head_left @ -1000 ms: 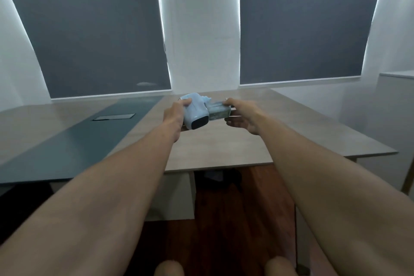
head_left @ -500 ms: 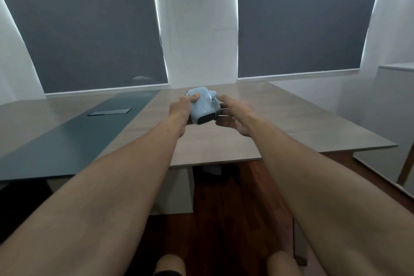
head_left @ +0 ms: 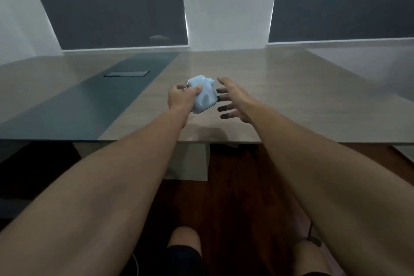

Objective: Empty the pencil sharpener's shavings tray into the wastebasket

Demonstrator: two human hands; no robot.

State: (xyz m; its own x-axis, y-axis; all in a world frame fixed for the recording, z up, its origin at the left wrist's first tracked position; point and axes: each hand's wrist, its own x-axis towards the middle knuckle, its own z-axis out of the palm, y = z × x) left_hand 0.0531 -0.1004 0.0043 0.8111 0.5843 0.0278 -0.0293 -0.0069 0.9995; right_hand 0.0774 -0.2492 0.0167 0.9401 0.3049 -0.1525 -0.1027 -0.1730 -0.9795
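A pale blue pencil sharpener (head_left: pixel 205 96) is held just above the wooden table (head_left: pixel 291 96), tilted, with its dark underside facing me. My left hand (head_left: pixel 181 97) is shut on its left side. My right hand (head_left: pixel 231 101) hovers just right of it with fingers spread, apart from the sharpener and holding nothing. The shavings tray does not stick out of the body; I cannot make it out separately. No wastebasket is in view.
A dark blue-grey strip (head_left: pixel 94 101) runs down the table's left part, with a rectangular cable hatch (head_left: pixel 126 73) in it. The table's front edge crosses mid-frame. Below it are a pale table leg (head_left: pixel 190 159), dark wood floor and my knees (head_left: pixel 182 240).
The clear tray, part way out of the sharpener's right side a second ago, has gone back in. My right hand has come off and opened. The view has tilted down and nearer the table.
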